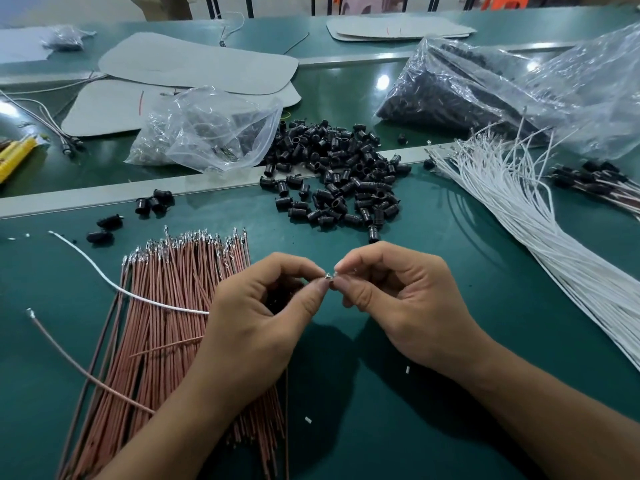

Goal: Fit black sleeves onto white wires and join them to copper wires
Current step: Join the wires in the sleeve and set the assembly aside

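Table (502,306): green bench top, carrying everything below.
White wires (540,230): big bundle along the right, well apart from the hands, on the right hand's side.
Copper wires (166,323): bundle at near left, long axis near to far, tipped ends far; the left wrist lies over it.
Black sleeves (339,174): loose pile just far of both hands.
Left hand (256,317): fingers curled, thumb and forefinger pinching the metal ends; something dark in its curl, probably a sleeve.
Right hand (398,299): pinches the same spot from the right, its fingertips touching the left hand's.
Loose white wire (121,291): runs far-left from the left hand, across the copper bundle.
Metal ends (329,275): between the two pinches; too small to tell if joined.
Coming move: likely a straight push along the left-right line.
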### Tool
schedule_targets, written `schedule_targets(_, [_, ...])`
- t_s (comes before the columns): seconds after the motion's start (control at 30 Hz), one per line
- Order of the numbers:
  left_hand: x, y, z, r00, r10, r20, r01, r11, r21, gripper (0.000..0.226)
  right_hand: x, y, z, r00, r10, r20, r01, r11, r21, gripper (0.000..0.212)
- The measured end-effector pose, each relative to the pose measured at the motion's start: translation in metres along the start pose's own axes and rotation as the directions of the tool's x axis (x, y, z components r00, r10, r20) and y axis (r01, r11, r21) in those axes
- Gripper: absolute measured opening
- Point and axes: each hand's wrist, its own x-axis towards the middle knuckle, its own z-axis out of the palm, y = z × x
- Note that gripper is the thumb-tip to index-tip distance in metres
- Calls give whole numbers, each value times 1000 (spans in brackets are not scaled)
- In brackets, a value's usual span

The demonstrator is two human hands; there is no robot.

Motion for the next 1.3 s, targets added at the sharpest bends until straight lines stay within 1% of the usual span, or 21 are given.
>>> schedule_targets(0.13, [1,1,0,994,-110,-2,109,982,-156,15,0,2,0,1000,20,10,-20,1000,-5,14])
schedule_targets(0.23, [3,0,-1,984,-176,-15,169,960,-222,21,0,3,0,1000,16,8,-16,999,-34,18])
schedule_targets(0.37, [4,1,0,981,-194,-3,186,948,-260,14,3,1,2,1000,-13,-22,12,998,-67,18])
schedule_targets(0.47, [5,1,0,975,-221,4,209,919,-333,12,4,0,4,997,-63,-38,57,986,-158,15])
schedule_targets(0.57, [5,0,2,971,-240,-2,222,901,-371,12,4,0,6,991,-124,-41,108,956,-273,15])
schedule_targets(0.63, [5,0,4,970,-243,-4,222,896,-384,12,4,1,8,988,-147,-40,126,935,-331,13])
schedule_targets(0.83, [6,1,4,955,-295,-31,256,872,-416,24,4,-2,11,979,-197,-46,161,897,-412,11])
schedule_targets(0.97, [7,3,3,955,-296,-9,268,878,-397,20,4,-4,11,977,-210,-39,173,886,-431,12])
schedule_targets(1.07, [8,5,0,947,-319,28,302,863,-405,23,4,-5,11,974,-224,-31,186,874,-448,13])
schedule_targets(1.17, [9,7,-4,931,-349,103,359,834,-420,23,5,-4,11,972,-235,-21,199,864,-463,14])
schedule_targets(1.3, [9,9,-7,917,-341,207,392,863,-318,23,5,-4,10,963,-268,-16,228,850,-474,10])
